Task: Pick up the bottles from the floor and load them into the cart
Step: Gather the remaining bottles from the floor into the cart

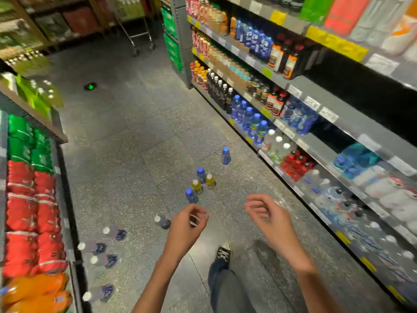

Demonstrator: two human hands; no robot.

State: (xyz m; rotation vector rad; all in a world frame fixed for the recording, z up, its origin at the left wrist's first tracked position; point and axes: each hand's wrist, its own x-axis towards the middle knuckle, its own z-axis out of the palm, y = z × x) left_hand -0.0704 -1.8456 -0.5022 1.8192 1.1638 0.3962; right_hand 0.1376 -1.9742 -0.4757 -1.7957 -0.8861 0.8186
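1. Hands: left and right loosely curled, holding nothing, poised above floor for reaching.
2. Bottles standing upright ahead; clear bottles beside left shelf.
3. Cart far down aisle.

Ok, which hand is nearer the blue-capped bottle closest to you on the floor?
Left. The left hand hovers just below the nearest blue-capped bottle in the view, almost overlapping it. The right hand is off to the bottle's right, clearly farther. Both hands are empty, fingers loosely curled.
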